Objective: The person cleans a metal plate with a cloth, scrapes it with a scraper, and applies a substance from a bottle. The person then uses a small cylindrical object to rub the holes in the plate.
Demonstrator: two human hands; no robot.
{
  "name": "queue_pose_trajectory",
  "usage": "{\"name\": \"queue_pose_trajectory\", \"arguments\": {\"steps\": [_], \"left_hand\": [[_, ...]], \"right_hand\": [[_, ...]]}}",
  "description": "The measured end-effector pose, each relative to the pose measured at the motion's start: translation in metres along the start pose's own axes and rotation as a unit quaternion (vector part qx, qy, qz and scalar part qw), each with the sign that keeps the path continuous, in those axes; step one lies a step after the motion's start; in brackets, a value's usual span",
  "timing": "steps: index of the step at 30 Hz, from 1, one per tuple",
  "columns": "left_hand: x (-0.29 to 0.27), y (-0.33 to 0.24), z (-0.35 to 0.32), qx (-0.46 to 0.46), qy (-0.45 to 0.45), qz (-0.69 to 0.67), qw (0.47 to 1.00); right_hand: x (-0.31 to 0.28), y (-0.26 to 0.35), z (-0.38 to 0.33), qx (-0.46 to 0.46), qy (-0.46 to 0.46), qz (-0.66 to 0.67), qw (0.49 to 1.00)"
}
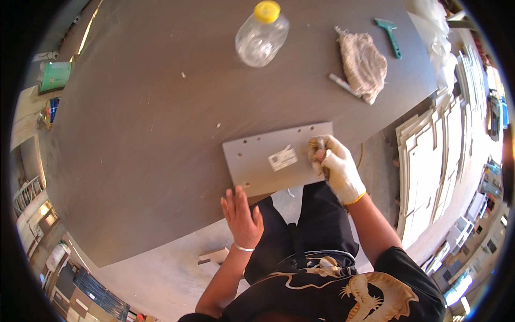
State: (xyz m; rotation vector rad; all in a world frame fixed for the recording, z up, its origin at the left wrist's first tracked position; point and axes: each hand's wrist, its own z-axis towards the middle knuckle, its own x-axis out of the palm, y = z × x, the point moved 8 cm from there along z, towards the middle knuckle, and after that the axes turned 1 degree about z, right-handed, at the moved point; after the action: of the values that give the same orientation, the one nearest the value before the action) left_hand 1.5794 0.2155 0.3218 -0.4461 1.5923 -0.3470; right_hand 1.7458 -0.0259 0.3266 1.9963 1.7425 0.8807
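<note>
A grey rectangular panel with several drilled holes lies at the near edge of the table. A white printed label is stuck near its middle, one corner pointing up. My bare left hand is open, fingers stretched out, its fingertips at the panel's near left corner. At the panel's right end is my right hand in a white work glove with a yellow cuff. Its fingers are closed around a small, slim, greyish thing, mostly hidden by the glove, whose kind I cannot make out.
On the large grey table stand a clear jar with a yellow lid, a beige cloth, a white marker and a green-handled scraper. White panels are stacked right of the table. A green bucket stands left.
</note>
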Motion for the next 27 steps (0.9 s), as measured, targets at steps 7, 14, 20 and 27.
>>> {"name": "queue_pose_trajectory", "arguments": {"steps": [7, 14, 20, 27], "left_hand": [[0.015, -0.040, 0.007, -0.146, -0.092, 0.021, 0.985], [0.040, -0.061, 0.029, -0.251, -0.128, 0.050, 0.958], [0.043, -0.074, 0.012, -0.256, -0.151, 0.055, 0.953], [0.060, -0.110, -0.007, -0.309, -0.194, 0.004, 0.931]], "right_hand": [[-0.013, 0.128, 0.065, -0.407, -0.107, -0.474, 0.773], [0.029, 0.203, 0.176, -0.350, -0.088, -0.630, 0.687], [-0.056, 0.237, 0.106, -0.497, -0.084, -0.528, 0.684], [-0.119, 0.204, 0.094, -0.469, -0.019, -0.649, 0.598]]}}
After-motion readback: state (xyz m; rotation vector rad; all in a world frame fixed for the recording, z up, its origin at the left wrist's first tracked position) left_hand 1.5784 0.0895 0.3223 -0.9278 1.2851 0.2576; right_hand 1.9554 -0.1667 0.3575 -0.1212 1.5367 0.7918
